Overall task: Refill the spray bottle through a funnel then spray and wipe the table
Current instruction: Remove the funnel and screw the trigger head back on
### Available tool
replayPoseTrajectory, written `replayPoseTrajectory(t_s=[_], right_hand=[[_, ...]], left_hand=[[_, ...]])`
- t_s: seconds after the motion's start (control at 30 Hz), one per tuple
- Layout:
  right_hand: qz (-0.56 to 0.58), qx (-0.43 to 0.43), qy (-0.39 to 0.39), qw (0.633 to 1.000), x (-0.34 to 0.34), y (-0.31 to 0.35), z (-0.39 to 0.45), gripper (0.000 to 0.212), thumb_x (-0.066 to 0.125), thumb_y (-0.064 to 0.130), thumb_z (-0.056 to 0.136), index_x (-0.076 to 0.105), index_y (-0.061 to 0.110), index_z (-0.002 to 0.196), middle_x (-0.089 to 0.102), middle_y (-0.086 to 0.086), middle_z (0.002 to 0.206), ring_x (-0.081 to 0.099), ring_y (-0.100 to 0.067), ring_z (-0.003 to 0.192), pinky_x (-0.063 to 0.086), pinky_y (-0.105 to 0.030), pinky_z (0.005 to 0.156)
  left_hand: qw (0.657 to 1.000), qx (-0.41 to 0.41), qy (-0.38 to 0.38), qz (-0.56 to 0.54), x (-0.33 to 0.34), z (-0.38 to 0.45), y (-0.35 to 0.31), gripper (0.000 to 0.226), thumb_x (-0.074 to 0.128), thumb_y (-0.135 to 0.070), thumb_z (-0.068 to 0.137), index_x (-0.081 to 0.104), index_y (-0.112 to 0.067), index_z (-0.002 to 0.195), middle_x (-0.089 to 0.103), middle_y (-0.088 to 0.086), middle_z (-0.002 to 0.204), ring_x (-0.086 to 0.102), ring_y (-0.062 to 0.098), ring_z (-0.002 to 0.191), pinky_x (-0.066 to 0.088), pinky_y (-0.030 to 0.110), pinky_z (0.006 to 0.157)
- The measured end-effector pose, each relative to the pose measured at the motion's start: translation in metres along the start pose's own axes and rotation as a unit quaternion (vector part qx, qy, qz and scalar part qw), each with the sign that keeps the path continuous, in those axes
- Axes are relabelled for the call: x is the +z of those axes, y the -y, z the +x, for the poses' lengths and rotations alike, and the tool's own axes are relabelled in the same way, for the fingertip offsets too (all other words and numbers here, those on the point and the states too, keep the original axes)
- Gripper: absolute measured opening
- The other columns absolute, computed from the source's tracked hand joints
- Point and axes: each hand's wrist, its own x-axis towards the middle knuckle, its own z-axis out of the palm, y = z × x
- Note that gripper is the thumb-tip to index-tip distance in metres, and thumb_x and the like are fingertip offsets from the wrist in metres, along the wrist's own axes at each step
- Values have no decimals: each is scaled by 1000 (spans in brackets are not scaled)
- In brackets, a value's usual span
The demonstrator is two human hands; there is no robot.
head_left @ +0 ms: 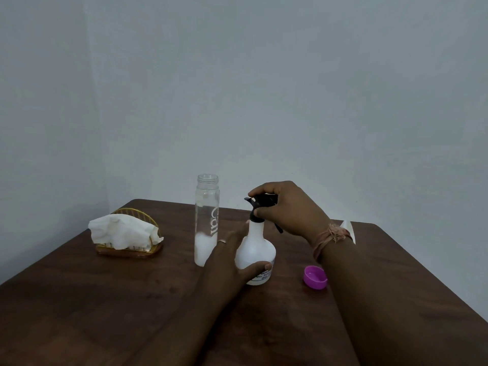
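Observation:
A white spray bottle (255, 247) with a black trigger head (260, 200) stands upright near the middle of the dark wooden table (105, 299). My left hand (227, 262) wraps around the bottle's round body from the left. From above, my right hand (287, 207) grips the black head. Just left of it stands a tall clear bottle (206, 220), uncapped, with a little whitish liquid at the bottom. Behind my right wrist a white funnel (350, 229) shows only in part.
A purple cap (314, 277) lies open side up on the table to the right of the spray bottle. At the back left stands a gold wire holder (148, 220) with white tissues (121, 231). Pale walls meet the table's far edges.

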Motion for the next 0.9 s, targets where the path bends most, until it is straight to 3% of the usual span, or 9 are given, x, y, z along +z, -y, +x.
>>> replayPoseTrajectory(t_s=[0.13,0.33,0.4,0.5,0.57,0.63,0.8,0.9], right_hand=[[-5,1,18,1000,-4,4,2,31,78,13,81,75,34,104,72,3,106,72,-28,91,63,-51,77],[-11,13,16,1000,-6,3,1,30,80,15,80,75,35,103,73,5,102,72,-29,90,63,-49,78],[-14,26,8,1000,-6,3,2,30,80,15,80,76,34,102,73,6,102,73,-26,89,63,-45,78],[-48,30,11,998,-3,12,5,31,81,14,77,75,32,102,70,4,105,73,-26,86,61,-33,64],[-96,26,10,995,0,17,7,32,80,12,77,74,28,104,67,6,104,68,-18,86,52,-20,59],[-132,33,0,991,2,20,8,31,78,9,78,73,22,105,64,6,98,62,-11,81,44,-16,55],[-181,33,-38,982,17,26,5,22,69,6,81,68,16,101,68,-2,100,68,-22,86,56,-28,63],[-161,37,-49,985,20,26,2,21,67,10,85,67,14,105,68,-2,104,65,-23,86,58,-34,74]], left_hand=[[1000,-2,14,-5,-1,0,-3,95,74,-69,70,29,-47,150,53,-21,131,51,3,121,50,32,101],[1000,-5,15,-2,-2,-1,-6,94,75,-64,74,28,-44,152,54,-14,138,48,-1,114,48,28,100],[1000,-8,19,-4,-2,-1,-7,94,75,-65,74,28,-44,153,53,-14,141,48,1,118,48,32,103],[1000,-9,17,-2,-3,-1,-11,94,75,-63,75,28,-40,153,50,-13,145,49,7,126,47,37,106],[1000,-5,10,2,-3,-1,-12,94,76,-61,75,30,-38,153,51,-12,145,48,4,122,46,34,106],[1000,-1,4,5,-2,-1,-11,94,77,-61,74,31,-38,153,51,-13,144,43,-2,115,44,27,103],[1000,11,1,-12,0,-1,-13,89,73,-60,78,29,-40,152,44,-26,138,40,-8,120,32,14,98],[994,4,-51,-98,5,5,-23,62,56,-60,92,34,-49,148,47,-29,142,44,-9,130,35,16,106]])
